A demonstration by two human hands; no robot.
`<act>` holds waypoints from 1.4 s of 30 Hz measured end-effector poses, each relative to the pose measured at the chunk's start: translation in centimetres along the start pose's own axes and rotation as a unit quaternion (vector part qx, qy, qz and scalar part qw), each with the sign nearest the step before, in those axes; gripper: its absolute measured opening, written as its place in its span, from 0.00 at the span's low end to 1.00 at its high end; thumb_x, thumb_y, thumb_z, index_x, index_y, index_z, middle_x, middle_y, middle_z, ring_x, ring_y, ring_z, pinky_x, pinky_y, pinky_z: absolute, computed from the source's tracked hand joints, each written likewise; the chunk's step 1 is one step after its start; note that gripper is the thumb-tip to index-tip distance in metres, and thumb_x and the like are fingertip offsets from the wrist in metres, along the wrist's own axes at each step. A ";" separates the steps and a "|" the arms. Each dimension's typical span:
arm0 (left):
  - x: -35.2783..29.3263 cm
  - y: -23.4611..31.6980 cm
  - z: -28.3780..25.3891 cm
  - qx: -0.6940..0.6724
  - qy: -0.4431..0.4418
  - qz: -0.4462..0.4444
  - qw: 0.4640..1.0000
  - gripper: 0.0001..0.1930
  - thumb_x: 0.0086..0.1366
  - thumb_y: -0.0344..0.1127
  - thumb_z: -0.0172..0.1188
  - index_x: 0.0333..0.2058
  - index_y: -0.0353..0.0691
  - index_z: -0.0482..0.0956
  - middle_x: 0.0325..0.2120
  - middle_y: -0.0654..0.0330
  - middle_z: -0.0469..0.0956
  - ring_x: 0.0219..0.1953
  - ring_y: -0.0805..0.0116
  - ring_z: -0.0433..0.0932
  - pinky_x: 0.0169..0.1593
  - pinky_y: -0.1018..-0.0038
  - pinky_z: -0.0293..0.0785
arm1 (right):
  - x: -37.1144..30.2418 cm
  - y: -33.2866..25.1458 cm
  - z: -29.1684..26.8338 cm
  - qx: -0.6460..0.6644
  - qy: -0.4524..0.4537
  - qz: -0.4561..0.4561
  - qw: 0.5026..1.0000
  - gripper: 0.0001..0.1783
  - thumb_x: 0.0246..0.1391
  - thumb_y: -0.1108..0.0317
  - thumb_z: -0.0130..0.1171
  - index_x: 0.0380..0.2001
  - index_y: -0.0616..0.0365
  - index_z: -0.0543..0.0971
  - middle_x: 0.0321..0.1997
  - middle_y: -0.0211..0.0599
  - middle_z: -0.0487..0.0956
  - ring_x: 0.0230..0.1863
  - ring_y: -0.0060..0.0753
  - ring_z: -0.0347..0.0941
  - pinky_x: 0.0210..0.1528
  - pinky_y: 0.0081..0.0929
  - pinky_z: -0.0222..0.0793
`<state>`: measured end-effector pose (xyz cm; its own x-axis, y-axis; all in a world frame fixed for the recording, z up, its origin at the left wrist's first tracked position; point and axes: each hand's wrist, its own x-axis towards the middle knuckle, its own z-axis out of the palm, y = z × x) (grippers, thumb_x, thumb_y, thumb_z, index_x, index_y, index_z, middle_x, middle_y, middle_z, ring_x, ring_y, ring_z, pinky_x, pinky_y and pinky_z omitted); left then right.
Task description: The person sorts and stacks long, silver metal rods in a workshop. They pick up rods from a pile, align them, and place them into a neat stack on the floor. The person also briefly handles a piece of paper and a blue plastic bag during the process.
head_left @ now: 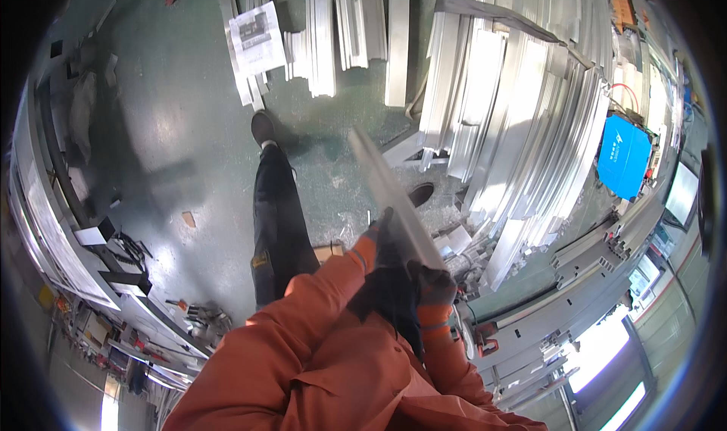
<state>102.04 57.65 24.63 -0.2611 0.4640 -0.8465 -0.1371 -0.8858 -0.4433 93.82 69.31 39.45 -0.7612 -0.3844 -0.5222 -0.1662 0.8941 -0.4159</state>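
Note:
A long pale metal profile [397, 196] slants in front of my body, its far end slightly blurred. Around its near end, the dark glove of my right hand [434, 283] is closed. My left hand [381, 228], also in a dark glove with an orange cuff, grips the profile's left side farther along; some of its fingers are hidden. My orange sleeves reach in from the lower edge. Beyond the profile's far end, more long metal profiles [322, 45] lie on the green floor.
A large strapped stack of metal profiles [515, 105] fills the right side, with a blue panel [625, 157] beyond it. A printed sheet [257, 39] rests on profiles ahead. Offcuts [458, 242] lie near my right foot. A rack [76, 226] stands at left.

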 end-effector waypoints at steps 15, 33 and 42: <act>3.6 3.0 -5.5 0.011 0.312 0.483 0.818 0.39 0.57 0.42 0.72 0.61 0.30 0.63 0.53 0.50 0.73 0.52 0.61 0.73 0.55 0.68 0.70 | 1.8 1.9 4.4 0.124 -0.288 -0.136 0.940 0.10 0.51 0.67 0.63 0.38 0.58 0.81 0.36 0.40 0.81 0.38 0.36 0.77 0.41 0.31 0.73; 6.6 3.8 -10.1 0.216 0.259 0.587 0.736 0.30 0.72 0.36 0.52 0.67 0.35 0.54 0.59 0.49 0.70 0.60 0.66 0.69 0.54 0.75 0.69 | 10.5 2.2 15.6 0.254 -0.226 0.071 0.938 0.60 0.43 0.43 0.71 0.71 0.58 0.50 0.67 0.58 0.65 0.67 0.53 0.63 0.66 0.39 0.61; 7.7 2.7 -11.7 0.591 0.247 0.468 0.609 0.41 0.63 0.53 0.57 0.68 0.40 0.51 0.59 0.39 0.66 0.59 0.40 0.68 0.59 0.58 0.67 | 25.6 1.5 23.1 0.250 -0.069 0.190 0.947 0.64 0.30 0.44 0.77 0.66 0.61 0.54 0.60 0.57 0.72 0.59 0.58 0.70 0.61 0.43 0.67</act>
<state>110.83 58.86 13.51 -0.4735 -0.5592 -0.6805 -0.8179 -0.0076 0.5754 88.58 55.48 8.25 -0.6116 -0.1149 -0.7828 0.4471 0.7661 -0.4618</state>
